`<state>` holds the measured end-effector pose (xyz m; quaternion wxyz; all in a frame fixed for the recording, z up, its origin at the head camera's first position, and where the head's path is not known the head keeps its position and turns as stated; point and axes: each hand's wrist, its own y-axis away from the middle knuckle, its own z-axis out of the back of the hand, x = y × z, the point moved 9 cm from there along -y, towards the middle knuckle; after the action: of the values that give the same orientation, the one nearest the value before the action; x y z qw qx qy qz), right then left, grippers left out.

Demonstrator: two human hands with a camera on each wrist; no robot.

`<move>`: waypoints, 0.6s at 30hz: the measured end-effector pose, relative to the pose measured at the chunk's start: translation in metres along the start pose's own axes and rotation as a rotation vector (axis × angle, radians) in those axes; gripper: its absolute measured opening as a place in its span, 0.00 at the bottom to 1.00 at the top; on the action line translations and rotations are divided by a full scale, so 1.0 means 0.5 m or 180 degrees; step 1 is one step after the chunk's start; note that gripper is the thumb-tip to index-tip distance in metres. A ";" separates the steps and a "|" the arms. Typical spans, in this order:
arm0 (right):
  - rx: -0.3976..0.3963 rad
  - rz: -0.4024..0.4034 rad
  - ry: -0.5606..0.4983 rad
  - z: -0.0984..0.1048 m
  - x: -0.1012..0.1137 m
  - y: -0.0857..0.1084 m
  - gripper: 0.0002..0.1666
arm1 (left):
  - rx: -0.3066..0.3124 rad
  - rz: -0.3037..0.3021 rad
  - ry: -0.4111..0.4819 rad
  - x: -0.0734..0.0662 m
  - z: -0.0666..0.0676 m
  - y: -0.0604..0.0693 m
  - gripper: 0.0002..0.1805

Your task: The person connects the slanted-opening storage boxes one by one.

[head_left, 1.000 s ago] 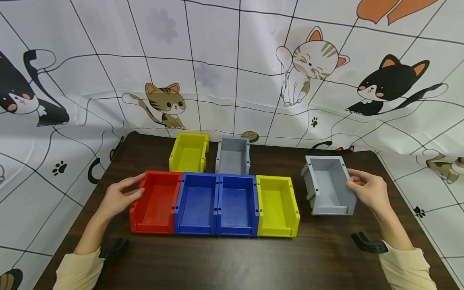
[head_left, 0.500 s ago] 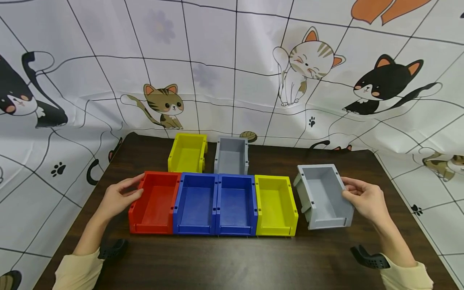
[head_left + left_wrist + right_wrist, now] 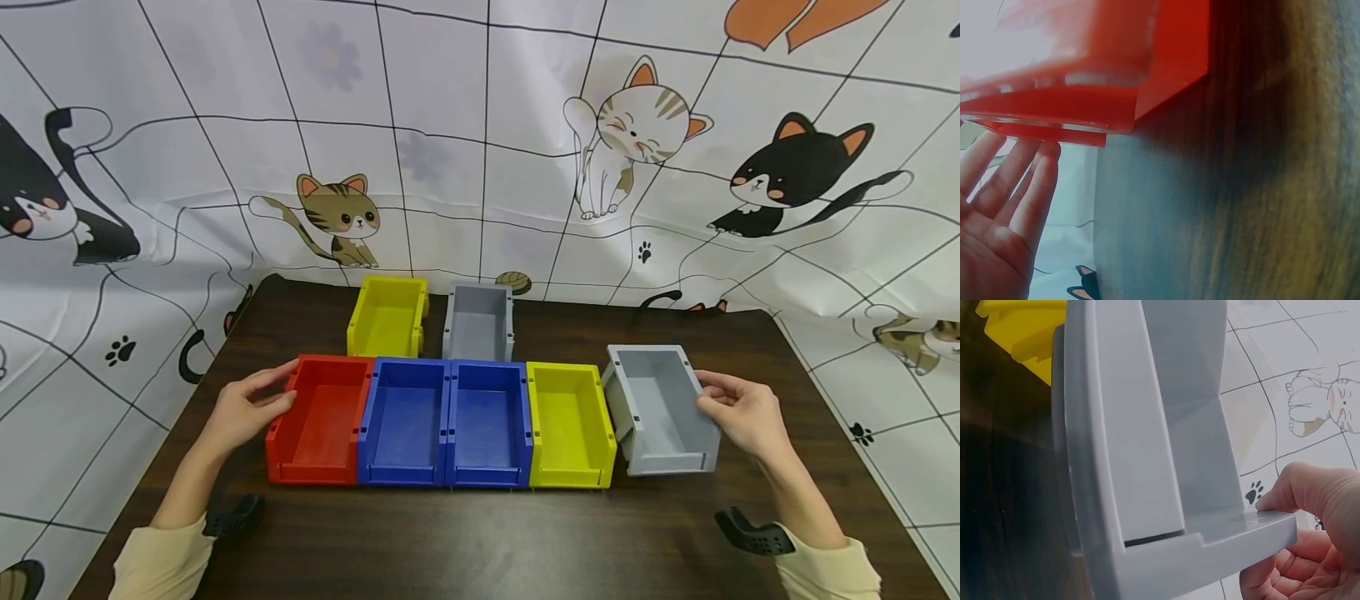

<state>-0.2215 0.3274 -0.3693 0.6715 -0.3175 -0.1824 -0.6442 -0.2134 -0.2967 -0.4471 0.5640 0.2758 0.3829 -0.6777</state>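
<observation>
My right hand point(image 3: 742, 412) pinches the right wall of a grey plastic storage bin point(image 3: 663, 400), thumb over the inside and fingers outside. In the right wrist view the thumb presses the wall of this grey bin point(image 3: 1141, 425). The bin is slightly turned, close beside the yellow bin point(image 3: 570, 425); whether they touch, I cannot tell. My left hand point(image 3: 243, 412) rests against the outer left side of a red bin point(image 3: 322, 425). Its fingers look straight in the left wrist view, where the thumb is hidden. Two blue bins point(image 3: 408, 425) stand between red and yellow, all side by side.
Behind the row stand another yellow bin point(image 3: 388, 317) and a narrower grey bin point(image 3: 480, 323). Everything is on a dark wooden table point(image 3: 450, 542). A white curtain point(image 3: 450, 142) printed with cats hangs along the back and sides.
My right hand has brought the grey bin toward the front and left, up close to the yellow bin. The left hand and the row of bins have stayed in place.
</observation>
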 end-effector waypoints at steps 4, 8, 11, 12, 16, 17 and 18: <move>0.0045 -0.0080 0.0034 -0.006 -0.004 0.000 0.19 | -0.0005 0.0019 0.0006 0.001 0.000 0.001 0.26; 0.0130 -0.0202 0.0085 -0.012 -0.011 0.002 0.19 | -0.0021 0.0005 0.0007 0.001 0.000 0.001 0.26; 0.0167 -0.0277 0.0081 -0.015 -0.018 0.004 0.20 | -0.0010 -0.0002 0.0021 0.001 -0.001 0.001 0.26; 0.0176 -0.0291 0.0074 -0.016 -0.020 0.004 0.20 | -0.0002 -0.0001 0.0029 0.000 -0.001 0.001 0.26; 0.0263 -0.0267 -0.0034 -0.020 -0.025 0.006 0.21 | 0.0035 0.0041 0.0063 0.001 -0.003 0.000 0.26; 0.0270 -0.0234 -0.0045 -0.019 -0.024 0.007 0.20 | 0.0041 0.0050 0.0071 0.001 -0.003 0.001 0.26; 0.0252 -0.0176 -0.0042 -0.018 -0.022 0.007 0.20 | 0.0045 0.0057 0.0073 0.001 -0.003 0.001 0.26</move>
<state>-0.2205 0.3295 -0.3835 0.6643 -0.2897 -0.2210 -0.6527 -0.2133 -0.2959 -0.4484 0.5637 0.2910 0.3820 -0.6721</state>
